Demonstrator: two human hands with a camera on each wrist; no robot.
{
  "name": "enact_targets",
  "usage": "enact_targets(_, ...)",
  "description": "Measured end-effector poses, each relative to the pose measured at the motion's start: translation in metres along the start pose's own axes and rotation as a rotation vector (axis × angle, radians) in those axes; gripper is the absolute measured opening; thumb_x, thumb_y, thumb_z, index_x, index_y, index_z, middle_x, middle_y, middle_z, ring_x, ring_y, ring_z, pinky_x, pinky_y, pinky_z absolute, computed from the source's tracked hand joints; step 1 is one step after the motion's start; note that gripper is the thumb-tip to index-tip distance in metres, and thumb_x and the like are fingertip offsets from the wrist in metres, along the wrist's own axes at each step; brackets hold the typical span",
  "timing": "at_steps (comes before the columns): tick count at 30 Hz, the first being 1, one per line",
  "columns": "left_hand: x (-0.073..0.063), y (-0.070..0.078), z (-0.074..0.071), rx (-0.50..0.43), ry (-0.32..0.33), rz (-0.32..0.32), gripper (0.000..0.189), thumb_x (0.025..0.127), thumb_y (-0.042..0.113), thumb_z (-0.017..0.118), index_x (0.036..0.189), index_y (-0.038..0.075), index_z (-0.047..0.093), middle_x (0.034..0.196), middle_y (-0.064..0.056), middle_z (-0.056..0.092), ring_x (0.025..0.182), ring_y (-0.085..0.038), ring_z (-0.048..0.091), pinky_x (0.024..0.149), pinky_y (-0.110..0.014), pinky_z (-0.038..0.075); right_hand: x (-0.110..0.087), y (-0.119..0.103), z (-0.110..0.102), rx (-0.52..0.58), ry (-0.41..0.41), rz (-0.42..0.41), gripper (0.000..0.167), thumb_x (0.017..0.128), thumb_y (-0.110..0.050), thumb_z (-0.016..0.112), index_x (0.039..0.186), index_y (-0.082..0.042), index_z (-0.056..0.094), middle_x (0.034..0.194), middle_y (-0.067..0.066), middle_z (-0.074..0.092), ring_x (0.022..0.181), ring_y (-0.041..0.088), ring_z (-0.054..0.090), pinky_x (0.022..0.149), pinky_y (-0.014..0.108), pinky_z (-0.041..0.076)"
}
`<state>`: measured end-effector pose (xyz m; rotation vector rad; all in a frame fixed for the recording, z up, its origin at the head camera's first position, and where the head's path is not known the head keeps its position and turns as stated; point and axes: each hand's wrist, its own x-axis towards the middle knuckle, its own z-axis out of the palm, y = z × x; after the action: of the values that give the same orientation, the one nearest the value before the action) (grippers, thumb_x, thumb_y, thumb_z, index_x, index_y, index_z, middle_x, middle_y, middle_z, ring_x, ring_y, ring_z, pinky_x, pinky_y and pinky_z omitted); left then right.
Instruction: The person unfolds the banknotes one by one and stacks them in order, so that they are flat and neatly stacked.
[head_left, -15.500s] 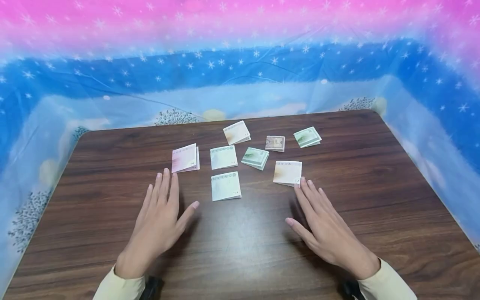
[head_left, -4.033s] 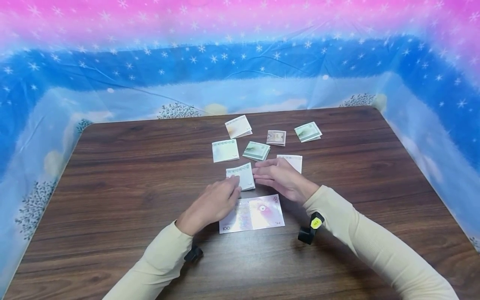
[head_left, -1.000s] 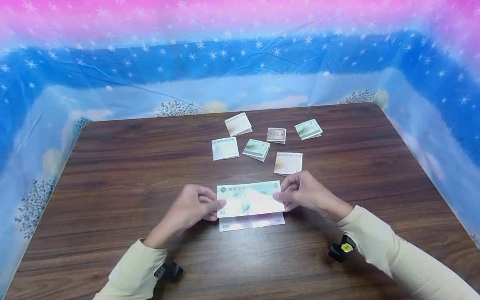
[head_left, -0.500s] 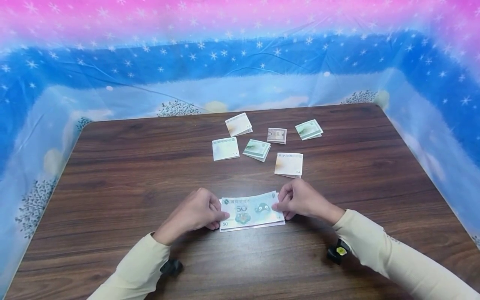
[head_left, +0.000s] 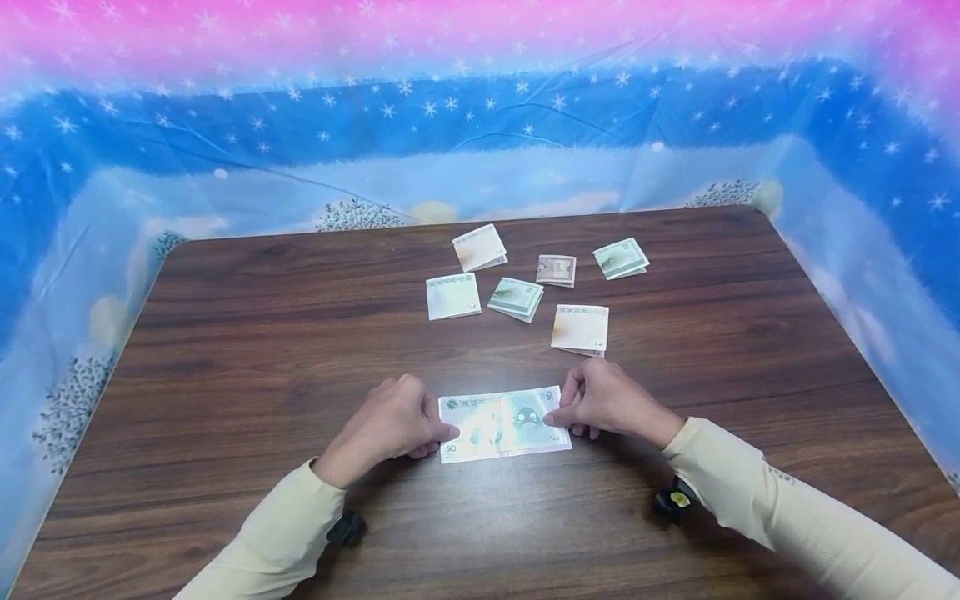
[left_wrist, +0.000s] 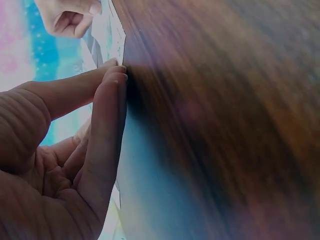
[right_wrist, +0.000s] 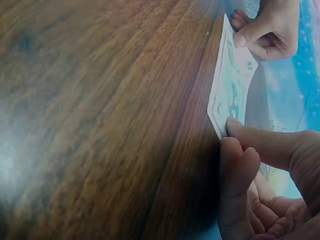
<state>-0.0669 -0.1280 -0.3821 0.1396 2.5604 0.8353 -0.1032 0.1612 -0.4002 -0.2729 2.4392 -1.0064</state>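
Note:
A pale green play banknote (head_left: 487, 429), marked 50 and creased down the middle, lies unfolded near the front of the table. Its left end is pinched between the thumb and fingers of my left hand (head_left: 386, 425). My right hand (head_left: 611, 404) pinches the opposite end the same way. The pink 100 note beneath is almost wholly covered. In the right wrist view the green note (right_wrist: 234, 85) runs between both hands, low over the wood. The left wrist view shows my left thumb and fingers (left_wrist: 107, 95) meeting at the paper's edge.
Behind my hands lie several folded notes: a cream one (head_left: 580, 327) close to my right hand, a pale green one (head_left: 453, 297), two darker green ones (head_left: 515, 298), a brown one (head_left: 557, 270) and another cream one (head_left: 480, 247). A snowflake-patterned cloth (head_left: 480, 125) stands around the dark wooden table (head_left: 262, 333).
Earlier, a pink 100 note was unfolded at the front, then a folded green note was picked up and opened out. Since a second ago both hands have lowered the green 50 onto the pink note.

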Motion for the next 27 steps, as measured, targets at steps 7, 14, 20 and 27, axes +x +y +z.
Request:
enact_targets(7, -0.001, 0.0, -0.001, 0.013, 0.001, -0.024, 0.039, 0.086, 0.027, 0.083, 0.055, 0.013, 0.064, 0.046, 0.007, 0.059, 0.044, -0.011, 0.056, 0.045, -0.024, 0.037, 0.0, 0.001, -0.001, -0.028, 0.011, -0.017, 0.031, 0.077, -0.022, 0.089, 0.069, -0.009, 0.063, 0.052, -0.001, 0.063, 0.042, 0.013, 0.059, 0.043, 0.034, 0.053)
enact_targets(14, 0.002, 0.002, -0.009, -0.001, 0.075, 0.044, 0.036, 0.087, 0.036, 0.081, 0.063, 0.014, 0.068, 0.051, 0.006, 0.061, 0.046, -0.012, 0.059, 0.047, -0.028, 0.045, -0.001, -0.002, -0.004, 0.022, 0.007, -0.034, 0.028, 0.079, -0.019, 0.087, 0.071, -0.007, 0.062, 0.053, 0.0, 0.063, 0.042, 0.014, 0.06, 0.044, 0.036, 0.054)
enact_targets(20, 0.015, 0.007, -0.03, 0.056, 0.17, 0.093, 0.031, 0.092, 0.038, 0.075, 0.096, 0.008, 0.075, 0.068, 0.003, 0.067, 0.057, -0.014, 0.059, 0.066, -0.035, 0.048, 0.007, -0.01, -0.011, 0.189, 0.016, -0.046, 0.023, 0.084, -0.011, 0.082, 0.078, -0.001, 0.062, 0.059, 0.006, 0.064, 0.048, 0.017, 0.062, 0.05, 0.04, 0.058)
enact_targets(27, 0.036, 0.013, -0.037, 0.204, 0.215, 0.103, 0.062, 0.095, 0.039, 0.07, 0.14, -0.002, 0.055, 0.133, -0.02, 0.058, 0.124, -0.036, 0.052, 0.104, -0.055, 0.042, 0.023, -0.024, -0.011, 0.541, 0.033, -0.009, 0.017, 0.088, 0.005, 0.07, 0.1, 0.011, 0.06, 0.092, 0.025, 0.072, 0.075, 0.024, 0.072, 0.071, 0.039, 0.062)
